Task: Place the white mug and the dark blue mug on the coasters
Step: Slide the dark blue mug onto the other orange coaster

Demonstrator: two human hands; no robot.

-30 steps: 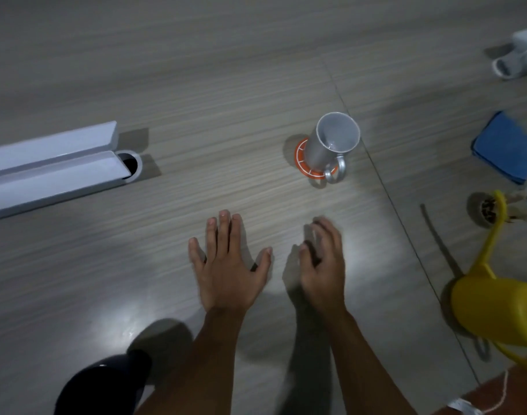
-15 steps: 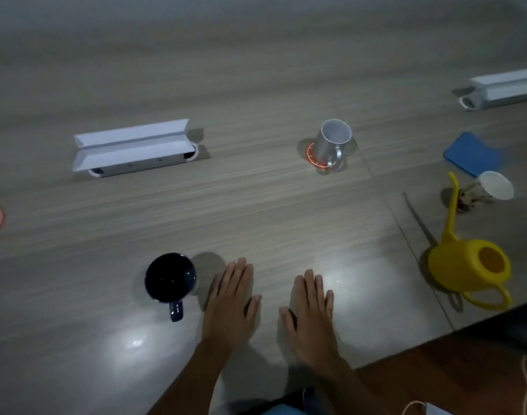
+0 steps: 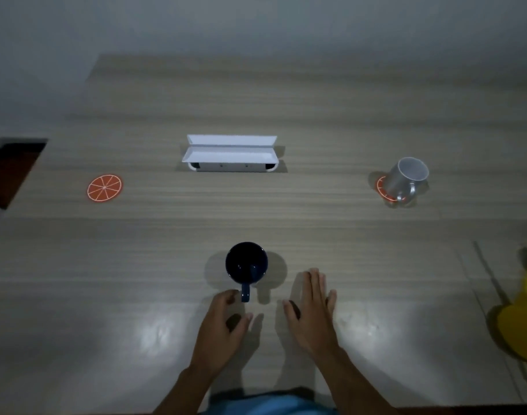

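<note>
hands: left (image 3: pixel 223 322) curled, right (image 3: pixel 311 310) flat, both empty | yellow can (image 3: pixel 523 322) cropped

The table (image 3: pixel 286 211) is pale wood with fine grey-brown streaks. On it, the left coaster (image 3: pixel 104 188) is orange with white spokes like a citrus slice. One mug (image 3: pixel 246 265) is dark blue, another mug (image 3: pixel 406 179) white. At the table's right edge, a watering can (image 3: pixel 523 324) is yellow.

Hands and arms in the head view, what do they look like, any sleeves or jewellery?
Both forearms are bare, with no sleeves reaching them. The left hand and right hand show no rings, watch or gloves that I can make out. Light blue clothing shows at the bottom edge.
</note>
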